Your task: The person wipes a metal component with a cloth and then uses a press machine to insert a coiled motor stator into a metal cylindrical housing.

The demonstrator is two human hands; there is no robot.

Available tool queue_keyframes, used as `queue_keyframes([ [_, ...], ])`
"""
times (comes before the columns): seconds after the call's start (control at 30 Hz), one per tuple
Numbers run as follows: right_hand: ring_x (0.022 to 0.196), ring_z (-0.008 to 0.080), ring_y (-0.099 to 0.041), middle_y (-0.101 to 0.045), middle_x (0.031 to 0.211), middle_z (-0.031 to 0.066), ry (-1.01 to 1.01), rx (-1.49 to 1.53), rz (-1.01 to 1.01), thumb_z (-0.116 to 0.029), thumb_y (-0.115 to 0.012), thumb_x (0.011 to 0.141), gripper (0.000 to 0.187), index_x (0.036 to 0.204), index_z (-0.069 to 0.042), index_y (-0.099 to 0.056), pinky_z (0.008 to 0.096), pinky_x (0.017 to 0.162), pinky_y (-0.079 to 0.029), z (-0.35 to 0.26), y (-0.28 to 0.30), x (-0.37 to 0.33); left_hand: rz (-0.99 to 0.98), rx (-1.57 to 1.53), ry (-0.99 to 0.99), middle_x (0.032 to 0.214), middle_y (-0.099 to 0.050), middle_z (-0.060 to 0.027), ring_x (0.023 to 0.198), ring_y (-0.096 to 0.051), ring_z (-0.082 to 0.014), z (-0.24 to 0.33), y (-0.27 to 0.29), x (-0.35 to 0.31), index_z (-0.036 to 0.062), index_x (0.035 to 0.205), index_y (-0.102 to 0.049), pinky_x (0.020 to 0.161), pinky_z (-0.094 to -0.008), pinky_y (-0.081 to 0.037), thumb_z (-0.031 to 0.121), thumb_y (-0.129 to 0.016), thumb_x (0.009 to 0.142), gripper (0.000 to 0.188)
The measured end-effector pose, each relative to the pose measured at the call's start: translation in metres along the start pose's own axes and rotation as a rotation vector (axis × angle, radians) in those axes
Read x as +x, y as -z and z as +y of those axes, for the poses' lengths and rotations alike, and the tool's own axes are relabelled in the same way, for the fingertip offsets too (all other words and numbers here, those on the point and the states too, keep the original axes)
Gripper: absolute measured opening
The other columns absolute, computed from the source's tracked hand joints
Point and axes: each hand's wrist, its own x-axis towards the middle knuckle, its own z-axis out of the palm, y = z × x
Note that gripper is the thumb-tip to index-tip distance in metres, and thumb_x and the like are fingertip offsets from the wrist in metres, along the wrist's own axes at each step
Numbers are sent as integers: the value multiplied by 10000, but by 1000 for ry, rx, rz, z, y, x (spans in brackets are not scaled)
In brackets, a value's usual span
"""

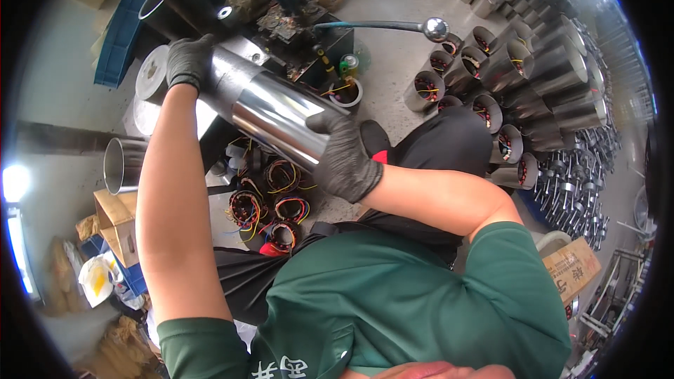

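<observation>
A shiny metal cylinder (277, 123) slants across in front of me, its upper left part duller than the polished rest. My left hand (188, 63), in a dark grey glove, is closed on the upper left end. Around the lower right end wraps my right hand (347, 158), gloved alike, with the thumb lying along the top of the metal. Behind the cylinder stands a dark, greasy machine (281, 31) with a long lever tipped by a round chrome ball (435, 29). Below the cylinder, several wire-wound motor stators (246, 207) with coloured leads sit near my legs.
On the right floor stand many steel tubes (425, 90), some with coloured wires inside, beside a heap of metal rotor shafts (576, 186). A white cup (347, 92) stands by the machine. At left are an open tube (123, 165), a cardboard box (116, 224) and a blue crate (121, 35).
</observation>
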Motion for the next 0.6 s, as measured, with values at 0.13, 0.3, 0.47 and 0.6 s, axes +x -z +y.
queue_keyframes([
  [0.13,1062,294,-646,-647,1218,138,-35,-113,-41,-267,-633,826,511,1297,-80,-573,398,923,-545,-8,0,-15,-61,19,-75,1106,-712,-272,1088,-682,-406,-19,-6,4,-10,1051,-763,958,-467,-513,506,-636,915,549],
  [0.3,1186,384,-623,-592,1350,208,42,-249,-217,-259,-581,791,697,1438,-25,-468,513,1032,-522,-9,18,-1,-61,94,-109,1158,-706,-263,1128,-679,-395,-3,-11,3,19,1080,-768,985,-469,-519,487,-635,916,513],
  [0.47,1204,390,-628,-601,1357,227,-49,-112,-113,-241,-555,796,706,1447,14,-457,505,1088,-508,-18,41,-79,-96,-70,155,1289,-661,-257,1217,-640,-388,-11,12,-1,18,1186,-731,1048,-465,-490,449,-556,931,530],
  [0.6,1028,325,-670,-668,1207,155,19,-595,-83,-268,-565,838,532,1307,-18,-567,441,904,-551,-35,112,-41,109,485,-327,1185,-707,-188,1120,-677,-370,-61,-12,15,131,1149,-711,1036,-510,-493,148,-430,979,329],
])
